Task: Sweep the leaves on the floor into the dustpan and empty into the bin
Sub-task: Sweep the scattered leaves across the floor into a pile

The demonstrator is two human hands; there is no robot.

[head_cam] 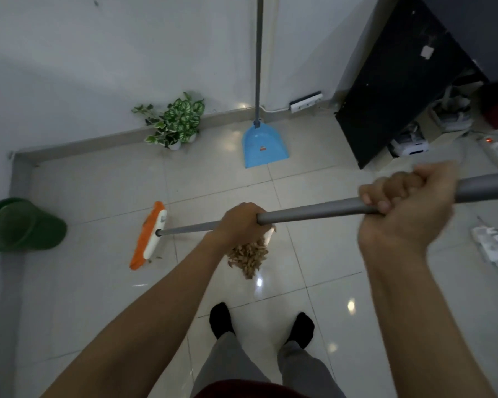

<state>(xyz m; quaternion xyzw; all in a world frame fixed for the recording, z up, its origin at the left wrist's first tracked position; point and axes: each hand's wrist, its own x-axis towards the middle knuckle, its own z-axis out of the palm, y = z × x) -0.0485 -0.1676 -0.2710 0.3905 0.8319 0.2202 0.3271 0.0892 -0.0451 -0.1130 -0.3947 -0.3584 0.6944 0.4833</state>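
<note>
Dustpan (263, 147): blue, on a long grey pole, standing on the floor (342, 282) against the wall.
Leaves (249, 258): one brown heap on the floor, well apart from the dustpan, on the person's side.
Broom (148, 235): orange bristles, white head, left of the dustpan and nearer the person.
Right hand (408, 202): fingers (385, 196) curled tight round the broom's grey handle.
Left hand (242, 222): fingers wrapped round the same handle, closer to the head.
Bin (20, 224): green, far left of the dustpan.
Plant (176, 122): near the dustpan's left.
</note>
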